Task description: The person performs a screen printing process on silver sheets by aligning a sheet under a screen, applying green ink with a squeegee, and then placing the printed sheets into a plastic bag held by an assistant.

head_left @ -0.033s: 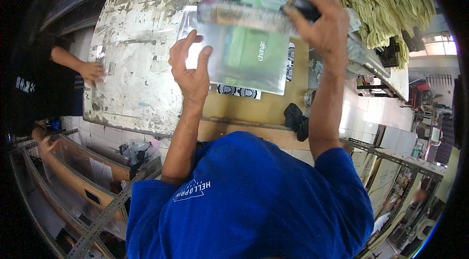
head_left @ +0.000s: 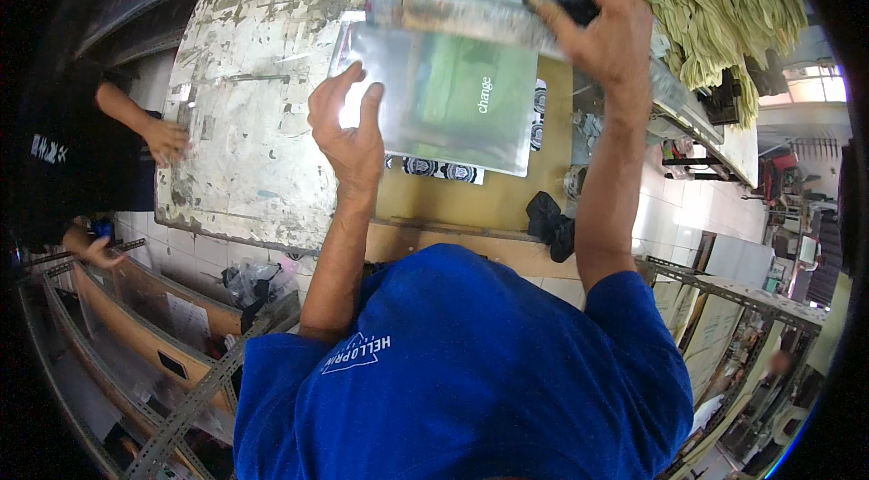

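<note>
The right hand (head_left: 615,36) had moved slightly farther from the body than a moment before, and the long greyish strip (head_left: 453,14) reaching out to its left had gone with it, blurred by motion. That shift left a little more of the green panel (head_left: 462,86), below and left of that hand, uncovered. The right fingers were curled around one dark object (head_left: 575,2), too smeared to name; whether it was joined to the strip I could not tell.

The left hand (head_left: 348,136) was open, thumb and fingers spread and curved, at the left edge of the one clear plastic sheet (head_left: 398,109) lying over the green panel; whether its fingertips touched the plastic was unclear. Right of the left wrist, a black-and-white patterned print (head_left: 462,174) stuck out from under the sheet's near edge, at least two round motifs showing. All this sat on one yellow-brown board (head_left: 425,204), with the paint-worn worktable (head_left: 262,100) spreading to the left hand's left.

One crumpled black cloth (head_left: 548,217) lay below the right hand, and one heap of yellow-green fabric (head_left: 715,9) to its right. Well left of the left hand showed two hands of a co-worker (head_left: 166,140).
</note>
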`<state>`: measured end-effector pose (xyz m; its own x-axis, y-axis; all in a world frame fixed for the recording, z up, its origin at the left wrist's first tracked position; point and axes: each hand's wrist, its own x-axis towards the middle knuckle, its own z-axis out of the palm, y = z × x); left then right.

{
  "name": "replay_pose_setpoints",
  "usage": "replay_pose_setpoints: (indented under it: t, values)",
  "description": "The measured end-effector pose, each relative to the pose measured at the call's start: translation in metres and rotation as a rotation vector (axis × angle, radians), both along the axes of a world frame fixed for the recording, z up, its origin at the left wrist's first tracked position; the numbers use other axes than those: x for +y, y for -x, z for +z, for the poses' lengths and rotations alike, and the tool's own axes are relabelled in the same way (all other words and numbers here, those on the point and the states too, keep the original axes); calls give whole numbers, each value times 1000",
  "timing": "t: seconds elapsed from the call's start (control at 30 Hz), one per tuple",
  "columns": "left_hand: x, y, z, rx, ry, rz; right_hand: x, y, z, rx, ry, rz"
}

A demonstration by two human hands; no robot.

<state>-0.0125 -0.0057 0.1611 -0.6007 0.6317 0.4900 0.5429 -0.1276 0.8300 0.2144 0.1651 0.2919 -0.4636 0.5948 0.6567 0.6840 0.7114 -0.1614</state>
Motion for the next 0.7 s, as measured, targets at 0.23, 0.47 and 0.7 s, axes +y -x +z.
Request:
replay_pose_setpoints:
  t: [0.23,0.47,0.7]
  values:
    - [-36,17,-127,443,686,403,23,21,61,97,97,63]
    - [-42,22,-157,489,555,419,25,23,72,60,218,-13]
    - [8,15,-73,365,278,405,31,22,73,104,216,56]
